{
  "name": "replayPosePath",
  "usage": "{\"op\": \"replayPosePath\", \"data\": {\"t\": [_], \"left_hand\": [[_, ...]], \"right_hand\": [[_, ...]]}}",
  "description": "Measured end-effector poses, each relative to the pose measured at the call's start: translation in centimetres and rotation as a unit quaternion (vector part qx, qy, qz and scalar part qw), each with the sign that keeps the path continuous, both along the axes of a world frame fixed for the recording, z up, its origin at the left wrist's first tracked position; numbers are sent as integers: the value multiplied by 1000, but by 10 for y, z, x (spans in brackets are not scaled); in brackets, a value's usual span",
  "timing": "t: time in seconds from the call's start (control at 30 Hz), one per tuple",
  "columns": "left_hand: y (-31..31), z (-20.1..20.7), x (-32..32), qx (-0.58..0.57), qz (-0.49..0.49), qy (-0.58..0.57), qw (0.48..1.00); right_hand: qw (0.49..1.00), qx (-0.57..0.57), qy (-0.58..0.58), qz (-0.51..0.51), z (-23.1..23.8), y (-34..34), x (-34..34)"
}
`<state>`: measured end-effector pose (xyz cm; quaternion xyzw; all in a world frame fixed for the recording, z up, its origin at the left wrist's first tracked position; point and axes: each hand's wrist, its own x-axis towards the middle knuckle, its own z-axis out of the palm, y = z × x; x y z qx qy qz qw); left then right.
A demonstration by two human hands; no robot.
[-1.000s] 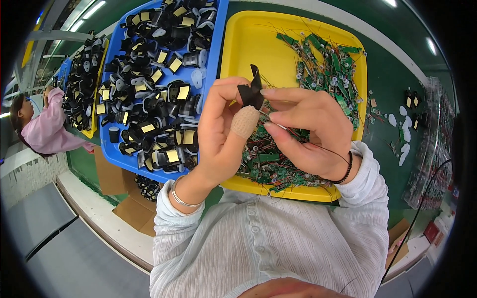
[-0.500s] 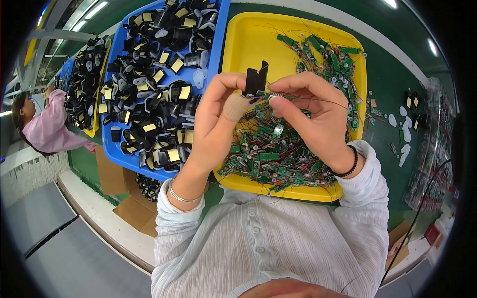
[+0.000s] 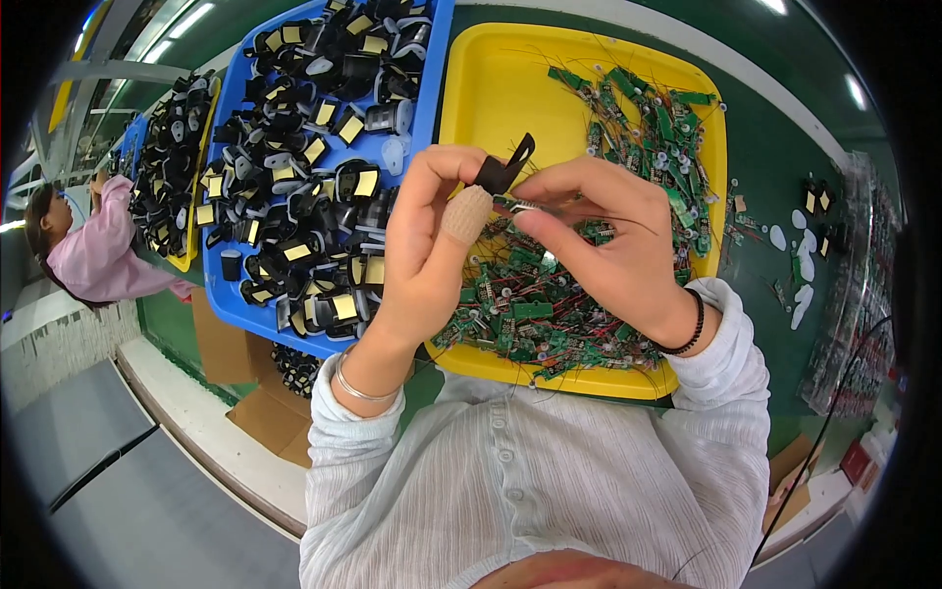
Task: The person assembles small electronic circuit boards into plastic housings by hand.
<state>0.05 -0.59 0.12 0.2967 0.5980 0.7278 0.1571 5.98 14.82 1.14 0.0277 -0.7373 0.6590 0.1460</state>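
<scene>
Pinched between the thumb and fingers of my left hand (image 3: 417, 236) is a black plastic casing (image 3: 504, 171), tilted, with a loop-like open end pointing up. A tan cover wraps the left thumb. Close against the casing, my right hand (image 3: 623, 231) grips a small green circuit board (image 3: 514, 204) by thumb and forefinger, and thin dark wires trail from it to the right. Whether the board's end sits inside the casing cannot be made out. Both hands are above a yellow tray (image 3: 476, 83) heaped with green circuit boards (image 3: 535, 309) and wires.
To the left, a blue tray (image 3: 444, 69) holds many black casings (image 3: 294, 211) with pale yellow pads. White pieces (image 3: 805, 257) and a clear plastic-covered stack (image 3: 849, 294) lie at the right. Cardboard boxes (image 3: 224, 339) stand below left. Another person (image 3: 93, 245) in pink works at far left.
The black casing has turned and tipped over to the right in my left hand. My right hand has shifted slightly left and down with the circuit board.
</scene>
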Motion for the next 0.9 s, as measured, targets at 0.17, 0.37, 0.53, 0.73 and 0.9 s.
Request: {"op": "replayPosePath", "data": {"t": [0.17, 0.37, 0.53, 0.73, 0.9], "left_hand": [[0, 4, -1, -41, 13, 50, 998], [-3, 4, -1, -48, 112, 149, 981], [-10, 10, -8, -141, 102, 203, 964], [-8, 14, -5, -96, 1, 83, 992], [-7, 10, -2, -94, 9, 84, 992]], "right_hand": [[996, 68, -50, 6, 3, 10, -3], [996, -66, -11, 51, 3, 10, -4], [997, 23, 20, 66, 12, 16, -1], [960, -240, -75, 125, 8, 14, -3], [941, -278, -120, 153, 9, 17, -5]]}}
